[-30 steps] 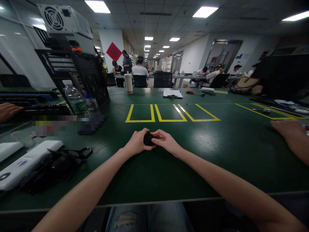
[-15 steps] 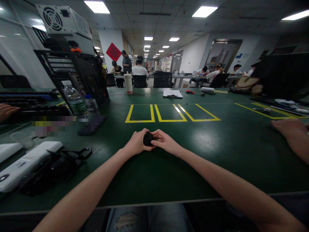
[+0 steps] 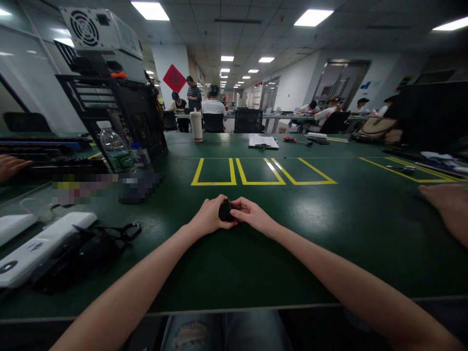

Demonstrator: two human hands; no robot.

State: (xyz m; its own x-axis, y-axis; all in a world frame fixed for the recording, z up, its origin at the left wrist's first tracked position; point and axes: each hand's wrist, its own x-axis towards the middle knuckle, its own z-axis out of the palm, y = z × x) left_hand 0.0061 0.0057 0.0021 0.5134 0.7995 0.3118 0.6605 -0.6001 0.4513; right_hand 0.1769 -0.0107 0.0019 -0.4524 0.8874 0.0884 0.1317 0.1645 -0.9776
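Observation:
A small black rounded object (image 3: 225, 211) is between my hands, low over the green table (image 3: 256, 263); its exact kind does not show. My left hand (image 3: 211, 214) wraps round its left side, with the thumb below and the fingers above. From the right, my right hand (image 3: 252, 214) pinches its edge with thumb and fingertips. Fingers cover part of the object. Just beyond the hands, yellow tape outlines (image 3: 214, 184) mark the tabletop.
At left lie a white device (image 3: 47, 248), a black strapped item (image 3: 87, 248), a water bottle (image 3: 116, 148) and an open computer case (image 3: 124, 112). Farther back are a tumbler (image 3: 196, 126), a clipboard (image 3: 263, 142) and a screwdriver (image 3: 297, 141). Another person's hand (image 3: 444, 197) rests at right.
Both hands keep their hold on the black object, which seems turned slightly between the fingers. The whole view has shifted a little.

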